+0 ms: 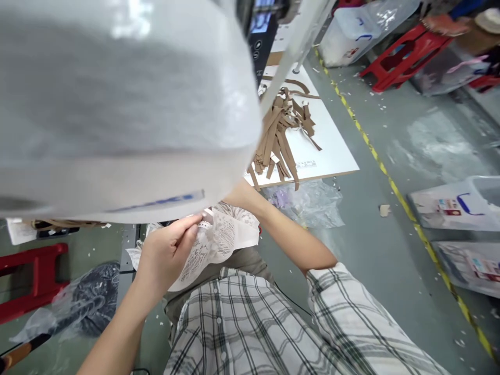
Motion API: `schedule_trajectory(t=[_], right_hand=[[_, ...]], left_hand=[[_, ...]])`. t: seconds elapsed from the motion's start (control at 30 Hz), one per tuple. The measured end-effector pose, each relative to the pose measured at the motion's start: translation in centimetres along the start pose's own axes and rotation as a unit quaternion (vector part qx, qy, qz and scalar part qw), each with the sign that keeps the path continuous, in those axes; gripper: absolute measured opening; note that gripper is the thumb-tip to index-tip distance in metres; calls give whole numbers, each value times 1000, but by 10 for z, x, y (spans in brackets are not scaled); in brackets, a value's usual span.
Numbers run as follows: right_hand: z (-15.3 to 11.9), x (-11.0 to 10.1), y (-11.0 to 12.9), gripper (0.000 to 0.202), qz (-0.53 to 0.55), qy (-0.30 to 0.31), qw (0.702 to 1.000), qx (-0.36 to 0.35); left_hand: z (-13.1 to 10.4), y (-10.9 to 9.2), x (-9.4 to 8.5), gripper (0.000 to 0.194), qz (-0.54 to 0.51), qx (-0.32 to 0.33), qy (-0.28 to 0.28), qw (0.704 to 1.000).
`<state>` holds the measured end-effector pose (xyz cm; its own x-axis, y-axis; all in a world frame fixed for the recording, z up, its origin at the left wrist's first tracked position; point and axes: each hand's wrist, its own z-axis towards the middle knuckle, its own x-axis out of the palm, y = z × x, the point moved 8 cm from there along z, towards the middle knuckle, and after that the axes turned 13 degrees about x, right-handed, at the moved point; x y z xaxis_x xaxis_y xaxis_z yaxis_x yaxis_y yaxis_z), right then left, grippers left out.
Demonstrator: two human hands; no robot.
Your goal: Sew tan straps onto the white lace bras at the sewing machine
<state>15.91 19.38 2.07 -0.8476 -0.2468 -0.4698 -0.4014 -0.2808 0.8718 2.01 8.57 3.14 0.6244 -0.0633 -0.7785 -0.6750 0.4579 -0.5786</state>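
A white lace garment (222, 234) with cups and a scalloped edge hangs over my lap. My left hand (172, 250) pinches its upper edge between thumb and fingers, just below the large white machine head (128, 114). My right hand (237, 194) reaches in from the right at the garment's far side. Its fingers are hidden behind the machine head, so what they hold does not show. The machine head also covers the garment's far part.
Brown fabric strips (279, 135) lie heaped on a white tabletop (332, 151). Below it is a clear plastic bag (316, 203). Red stools (406, 52) and clear bins (457, 203) stand right. Another red stool (39, 276) and a bagged dark bundle (96, 299) are left.
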Motion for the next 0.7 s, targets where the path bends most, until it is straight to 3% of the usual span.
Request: schedule_trajectory(t=[0.23, 0.7], right_hand=[[-2, -3, -7, 8, 77, -12, 997, 7], [-5, -1, -6, 6, 75, -19, 997, 4]], left_hand=[[-2, -7, 1, 26, 37, 11, -11, 999], [-10, -9, -5, 23, 65, -2, -63, 996]])
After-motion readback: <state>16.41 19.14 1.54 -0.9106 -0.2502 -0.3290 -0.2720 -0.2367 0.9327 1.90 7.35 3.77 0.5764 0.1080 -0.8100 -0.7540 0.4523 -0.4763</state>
